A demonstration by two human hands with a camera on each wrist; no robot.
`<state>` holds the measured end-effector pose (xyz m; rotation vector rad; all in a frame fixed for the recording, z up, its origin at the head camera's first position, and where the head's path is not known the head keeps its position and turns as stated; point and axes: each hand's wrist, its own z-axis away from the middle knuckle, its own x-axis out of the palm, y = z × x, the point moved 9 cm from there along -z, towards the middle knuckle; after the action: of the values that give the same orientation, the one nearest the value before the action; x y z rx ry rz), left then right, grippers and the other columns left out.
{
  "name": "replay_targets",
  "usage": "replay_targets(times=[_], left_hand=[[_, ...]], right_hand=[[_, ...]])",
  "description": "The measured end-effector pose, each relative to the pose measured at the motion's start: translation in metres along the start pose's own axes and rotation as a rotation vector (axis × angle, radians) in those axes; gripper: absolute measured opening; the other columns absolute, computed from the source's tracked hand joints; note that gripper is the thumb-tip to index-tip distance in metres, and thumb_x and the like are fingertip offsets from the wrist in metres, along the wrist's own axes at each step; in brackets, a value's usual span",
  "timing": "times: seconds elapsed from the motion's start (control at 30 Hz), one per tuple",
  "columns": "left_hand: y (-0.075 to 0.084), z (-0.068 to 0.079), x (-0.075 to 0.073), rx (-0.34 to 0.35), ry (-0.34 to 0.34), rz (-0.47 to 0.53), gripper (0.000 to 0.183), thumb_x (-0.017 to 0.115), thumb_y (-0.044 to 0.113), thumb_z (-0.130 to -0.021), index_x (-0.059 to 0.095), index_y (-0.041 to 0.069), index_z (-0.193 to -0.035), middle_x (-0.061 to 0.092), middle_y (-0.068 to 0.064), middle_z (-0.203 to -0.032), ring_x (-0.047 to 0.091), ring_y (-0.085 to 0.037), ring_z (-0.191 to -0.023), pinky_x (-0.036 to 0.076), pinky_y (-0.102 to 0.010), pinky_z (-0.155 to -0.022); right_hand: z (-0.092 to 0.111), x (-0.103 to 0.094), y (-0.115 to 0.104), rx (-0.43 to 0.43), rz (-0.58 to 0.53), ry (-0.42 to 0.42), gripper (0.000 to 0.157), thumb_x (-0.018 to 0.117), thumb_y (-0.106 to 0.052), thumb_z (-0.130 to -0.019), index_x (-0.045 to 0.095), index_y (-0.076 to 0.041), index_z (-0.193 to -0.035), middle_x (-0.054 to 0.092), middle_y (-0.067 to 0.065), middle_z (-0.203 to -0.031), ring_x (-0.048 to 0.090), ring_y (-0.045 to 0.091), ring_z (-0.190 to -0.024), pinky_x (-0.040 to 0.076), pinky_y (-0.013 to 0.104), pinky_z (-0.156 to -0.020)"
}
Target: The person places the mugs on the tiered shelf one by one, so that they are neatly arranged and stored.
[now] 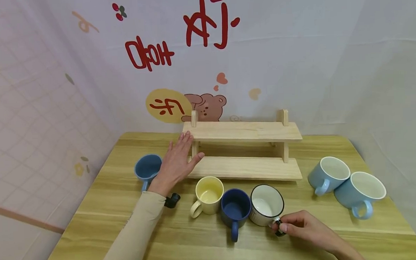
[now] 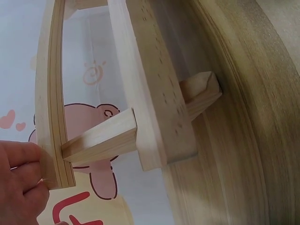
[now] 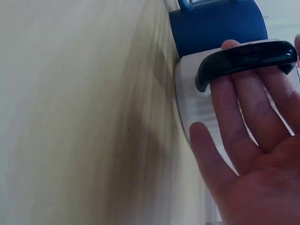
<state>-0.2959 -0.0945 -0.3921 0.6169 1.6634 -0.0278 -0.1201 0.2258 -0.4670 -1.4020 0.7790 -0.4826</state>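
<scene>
My right hand [image 1: 308, 229] holds the black handle [image 3: 248, 58] of a white mug [image 1: 265, 204] with a dark rim, several fingers passed through the handle. The mug stands beside a dark blue mug [image 1: 235, 209], with a yellow mug [image 1: 209, 195] further left. My left hand [image 1: 176, 161] reaches past these mugs to a two-tier wooden shelf [image 1: 242, 130]. Its fingertips touch the left end of the upper board [image 2: 51, 103], with fingers nearly straight and thumb spread apart in the head view. Both boards of the shelf carry nothing.
A blue mug [image 1: 147, 168] stands left of the shelf, partly hidden by the left hand. Two light blue mugs [image 1: 328, 175] stand close together at the right of the wooden table [image 1: 184, 245]. Behind the shelf hangs a white printed cloth [image 1: 288, 58].
</scene>
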Motion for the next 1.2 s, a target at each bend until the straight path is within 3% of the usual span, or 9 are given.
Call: replay_targets(times=[0.23, 0.4, 0.67, 0.87, 1.1, 1.2], left_hand=[[0.0, 0.0, -0.003, 0.014, 0.003, 0.013, 0.087, 0.041, 0.065, -0.104, 0.029, 0.002, -0.162, 0.019, -0.012, -0.171, 0.012, -0.028, -0.159, 0.011, -0.06, -0.125], [0.0, 0.0, -0.002, 0.02, 0.004, -0.011, 0.088, 0.036, 0.067, -0.104, 0.028, 0.001, -0.162, 0.018, -0.012, -0.171, 0.011, -0.028, -0.159, 0.013, -0.061, -0.124], [-0.003, -0.002, 0.0, 0.007, -0.017, -0.001, 0.088, 0.037, 0.067, -0.104, 0.026, 0.003, -0.163, 0.016, -0.01, -0.172, 0.008, -0.026, -0.159, 0.007, -0.057, -0.126], [0.002, -0.005, -0.001, 0.011, -0.02, -0.002, 0.088, 0.037, 0.068, -0.104, 0.027, 0.003, -0.163, 0.017, -0.011, -0.172, 0.009, -0.026, -0.159, 0.007, -0.057, -0.126], [0.0, -0.004, -0.001, -0.002, -0.008, 0.004, 0.089, 0.037, 0.069, -0.103, 0.03, 0.003, -0.162, 0.021, -0.011, -0.171, 0.011, -0.027, -0.159, 0.008, -0.057, -0.126], [-0.001, -0.003, -0.003, 0.001, 0.004, 0.008, 0.09, 0.036, 0.07, -0.103, 0.031, 0.003, -0.162, 0.022, -0.011, -0.171, 0.012, -0.027, -0.159, 0.008, -0.058, -0.126]], right_hand=[[0.003, 0.0, 0.004, 0.049, -0.085, 0.003, 0.033, 0.039, 0.003, -0.11, 0.072, 0.003, -0.115, 0.075, 0.021, -0.107, 0.069, 0.013, -0.107, 0.051, 0.022, -0.093], [0.003, -0.004, 0.0, 0.022, -0.057, 0.054, 0.034, 0.036, 0.003, -0.11, 0.07, 0.004, -0.113, 0.073, 0.021, -0.104, 0.067, 0.013, -0.106, 0.049, 0.021, -0.095], [-0.001, -0.013, -0.021, -0.046, 0.01, 0.188, 0.032, 0.037, 0.008, -0.108, 0.069, 0.007, -0.111, 0.074, 0.017, -0.1, 0.07, 0.014, -0.1, 0.053, 0.021, -0.094], [-0.003, -0.025, -0.043, -0.092, 0.092, 0.274, 0.033, 0.037, 0.009, -0.108, 0.068, 0.0, -0.106, 0.07, 0.012, -0.094, 0.067, 0.016, -0.097, 0.049, 0.019, -0.093], [-0.015, -0.034, -0.059, -0.108, 0.112, 0.391, 0.03, 0.037, 0.006, -0.109, 0.066, 0.001, -0.103, 0.067, 0.009, -0.09, 0.065, 0.017, -0.096, 0.048, 0.02, -0.091], [-0.022, -0.037, -0.071, -0.155, 0.111, 0.447, 0.029, 0.038, 0.007, -0.109, 0.066, 0.003, -0.102, 0.067, 0.008, -0.089, 0.065, 0.015, -0.095, 0.048, 0.019, -0.091]])
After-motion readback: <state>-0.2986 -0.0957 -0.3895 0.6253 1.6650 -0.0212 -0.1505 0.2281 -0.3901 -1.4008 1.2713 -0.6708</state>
